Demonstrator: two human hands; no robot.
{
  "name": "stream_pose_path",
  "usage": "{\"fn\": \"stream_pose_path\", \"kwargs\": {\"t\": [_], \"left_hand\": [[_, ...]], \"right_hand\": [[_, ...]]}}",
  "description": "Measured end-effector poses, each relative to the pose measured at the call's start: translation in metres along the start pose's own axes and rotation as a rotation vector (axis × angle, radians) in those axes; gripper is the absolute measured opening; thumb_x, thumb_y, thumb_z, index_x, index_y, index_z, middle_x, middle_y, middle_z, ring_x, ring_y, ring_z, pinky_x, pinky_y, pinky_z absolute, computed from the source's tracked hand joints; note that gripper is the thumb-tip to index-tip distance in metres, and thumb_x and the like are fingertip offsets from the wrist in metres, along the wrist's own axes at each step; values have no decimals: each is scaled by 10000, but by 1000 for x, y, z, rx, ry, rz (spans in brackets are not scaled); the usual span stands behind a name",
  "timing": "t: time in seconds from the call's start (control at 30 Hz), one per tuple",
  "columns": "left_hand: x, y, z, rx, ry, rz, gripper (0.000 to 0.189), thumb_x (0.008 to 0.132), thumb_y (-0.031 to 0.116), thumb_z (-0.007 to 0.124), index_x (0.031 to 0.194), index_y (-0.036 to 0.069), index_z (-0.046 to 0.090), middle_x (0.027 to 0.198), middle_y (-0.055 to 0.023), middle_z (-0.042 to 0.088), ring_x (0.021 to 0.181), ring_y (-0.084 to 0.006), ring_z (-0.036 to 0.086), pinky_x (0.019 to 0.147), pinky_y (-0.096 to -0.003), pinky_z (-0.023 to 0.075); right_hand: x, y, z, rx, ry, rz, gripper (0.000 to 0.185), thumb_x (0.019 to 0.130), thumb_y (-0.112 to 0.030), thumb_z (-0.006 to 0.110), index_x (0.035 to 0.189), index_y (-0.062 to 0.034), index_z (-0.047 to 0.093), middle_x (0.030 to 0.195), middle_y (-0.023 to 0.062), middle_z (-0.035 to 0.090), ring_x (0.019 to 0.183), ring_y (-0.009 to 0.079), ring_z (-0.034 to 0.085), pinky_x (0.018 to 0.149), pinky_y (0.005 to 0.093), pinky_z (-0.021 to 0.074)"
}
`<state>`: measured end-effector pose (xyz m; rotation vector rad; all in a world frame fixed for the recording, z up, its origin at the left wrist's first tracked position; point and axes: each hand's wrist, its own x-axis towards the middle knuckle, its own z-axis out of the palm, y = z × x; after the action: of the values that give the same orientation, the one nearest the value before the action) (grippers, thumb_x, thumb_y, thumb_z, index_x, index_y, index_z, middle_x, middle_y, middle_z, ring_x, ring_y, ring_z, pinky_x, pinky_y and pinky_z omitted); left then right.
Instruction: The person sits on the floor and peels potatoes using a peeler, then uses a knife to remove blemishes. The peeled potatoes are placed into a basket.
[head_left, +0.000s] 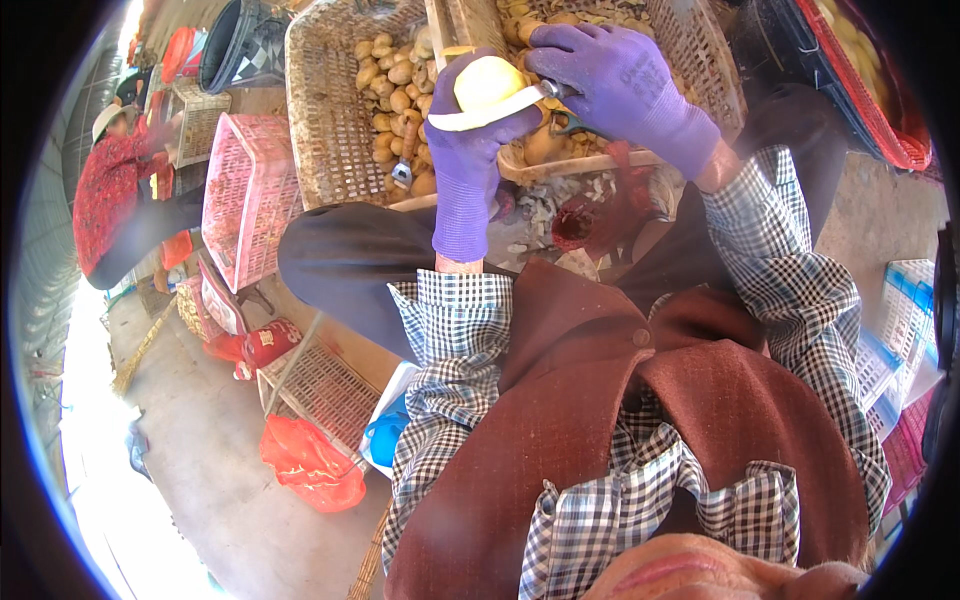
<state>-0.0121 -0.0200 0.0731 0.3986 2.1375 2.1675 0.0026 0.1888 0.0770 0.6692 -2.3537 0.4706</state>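
Observation:
My left hand (469, 112), in a purple knit glove, cups a peeled yellow potato (487, 82) above the baskets. A pale curved strip (480, 118), perhaps peel, runs along the potato's near side. My right hand (619, 82), gloved alike, grips a tool with a small metal head (551, 88) held against the strip's right end; its handle is hidden in the fist. Below, unpeeled potatoes (397, 73) fill part of a dirty plastic basket (322, 112). A peeler with a metal head (403, 174) lies on them.
Another basket (697, 45) holds peelings and potatoes. A dark tub with a red mesh bag (862, 82) stands right. A pink crate (247, 202) is left, near a seated person in red (112, 180). A red bag (315, 465) lies on the floor (202, 457).

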Motion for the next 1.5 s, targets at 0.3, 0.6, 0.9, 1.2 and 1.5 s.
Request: {"fn": "stream_pose_path", "kwargs": {"t": [0.3,0.6,0.9,1.2,1.5], "left_hand": [[-2,13,4,9,-5,-67,725,614,101,934,1269,13,636,1063,-59,713,954,-143,684,867,-277,580],[-7,18,3,158,-10,6,657,603,31,867,1230,3,672,1017,-52,722,897,-137,689,826,-272,577],[-8,29,1,-107,17,-109,731,577,45,917,1259,39,655,1062,-47,711,966,-170,694,869,-287,584],[-6,31,4,56,92,-28,738,607,-17,879,1296,19,616,1154,-72,658,1027,-177,659,899,-303,577],[-2,17,4,303,51,75,711,574,140,960,1213,93,653,1144,-54,681,1005,-180,688,893,-310,584]], "right_hand": [[-8,2,0,-18,-204,131,377,834,-222,742,1205,-200,678,1075,-7,672,743,242,707,669,362,571],[-9,3,10,-42,-298,157,393,870,-217,726,1251,-202,630,1054,17,678,832,248,723,679,390,581],[-19,53,4,8,-34,544,127,922,-197,643,989,-101,693,814,172,688,785,391,696,681,491,540],[-7,11,1,140,-136,107,370,863,-231,738,1222,-199,659,978,34,666,779,263,703,658,387,560],[-3,-1,-1,28,-203,90,407,877,-296,726,1266,-190,669,1014,28,668,796,258,704,686,371,560]]}}
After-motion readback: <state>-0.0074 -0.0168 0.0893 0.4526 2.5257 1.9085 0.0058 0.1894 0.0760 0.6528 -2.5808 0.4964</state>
